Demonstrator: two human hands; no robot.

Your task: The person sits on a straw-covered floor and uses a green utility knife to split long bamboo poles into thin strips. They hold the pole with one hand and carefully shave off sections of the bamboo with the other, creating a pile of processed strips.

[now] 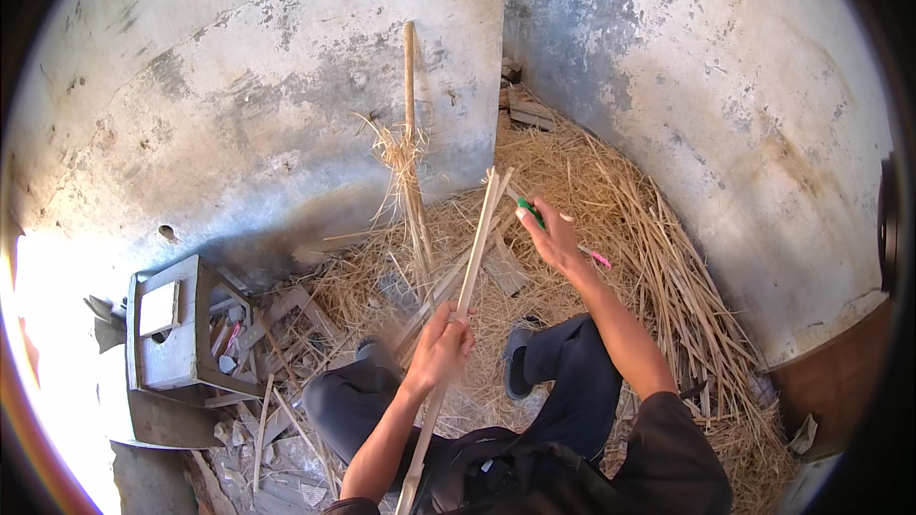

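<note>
Between my knees stands a long pale bamboo strip (pixel 471 272), slanting up and away from my lap, its far end split into thin slivers. My left hand (pixel 441 348) is closed around it at about mid-length. In my right hand (pixel 553 238) is a green-handled knife (pixel 530 214), gripped near the strip's split far end. Its thin blade points up and left toward the slivers; whether it touches them I cannot tell.
Straw-like shavings (pixel 572 167) cover the floor and heap up to the right, with a pile of long strips (pixel 677 296). A wooden stick (pixel 408 76) wrapped in shavings leans on the wall. An overturned wooden stool (pixel 176 324) lies at left among scraps. My shoe (pixel 517 362) rests on the shavings.
</note>
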